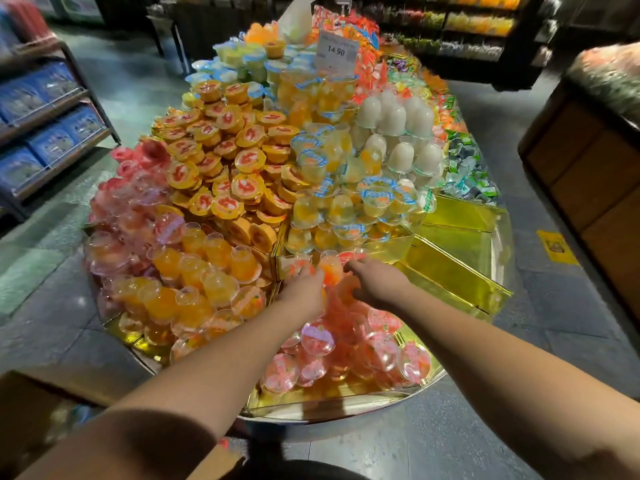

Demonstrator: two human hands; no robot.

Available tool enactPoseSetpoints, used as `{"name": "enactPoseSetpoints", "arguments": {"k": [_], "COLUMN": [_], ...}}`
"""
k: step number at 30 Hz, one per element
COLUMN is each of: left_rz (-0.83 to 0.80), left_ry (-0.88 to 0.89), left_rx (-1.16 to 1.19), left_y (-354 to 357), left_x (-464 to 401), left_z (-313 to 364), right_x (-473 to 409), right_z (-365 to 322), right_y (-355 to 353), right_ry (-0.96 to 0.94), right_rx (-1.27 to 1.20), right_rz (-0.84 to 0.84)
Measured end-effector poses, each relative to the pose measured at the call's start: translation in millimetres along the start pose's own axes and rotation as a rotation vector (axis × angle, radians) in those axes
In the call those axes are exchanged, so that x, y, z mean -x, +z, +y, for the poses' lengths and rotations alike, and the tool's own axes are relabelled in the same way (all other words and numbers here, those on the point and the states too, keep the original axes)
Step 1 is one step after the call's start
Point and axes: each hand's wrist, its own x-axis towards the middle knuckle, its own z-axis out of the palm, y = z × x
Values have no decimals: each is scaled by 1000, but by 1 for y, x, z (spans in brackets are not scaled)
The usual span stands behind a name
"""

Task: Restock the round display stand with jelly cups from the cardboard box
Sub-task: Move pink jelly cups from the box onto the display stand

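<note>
Mid-restock, placing stage: both arms stretched over the round display stand (346, 405), reaching into the near wedge where pink-lidded jelly cups (346, 355) already lie heaped. Left hand (304, 289) up at the back of that wedge, seemingly at an orange-filled jelly cup (330, 268); fingers lost in blur, so grip on the left impossible to call. Right hand (375, 282) just beside it, fingers bent down toward the same pile and perhaps around a cup, but likewise too smeared to say whether closed on anything. Probably setting or straightening cups at the top of the pile. Next, by judgement: release them so none roll down the heap, then back to the cardboard box (38, 407), low at the left edge, for another load; gold compartments (460, 268) to the right stand bare and look due for filling. Box mostly cut off by the frame and by the left forearm, contents unreadable. Lid printing illegible throughout; price sign (336, 50) readable only as 14 90. Fingertips of both hands hidden among cups.
</note>
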Motion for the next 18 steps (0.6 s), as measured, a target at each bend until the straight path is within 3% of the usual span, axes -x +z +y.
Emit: {"name": "enactPoseSetpoints", "arguments": {"k": [9, 18], "left_rz": [7, 76], "left_ry": [-10, -21], "left_rx": [30, 220], "left_y": [6, 9], "left_x": [-2, 11], "left_z": [4, -6], "right_x": [-10, -8], "right_z": [1, -2], "right_y": [17, 23], "right_ry": [-4, 24], "right_rx": [37, 39], "right_rz": [-11, -17]}}
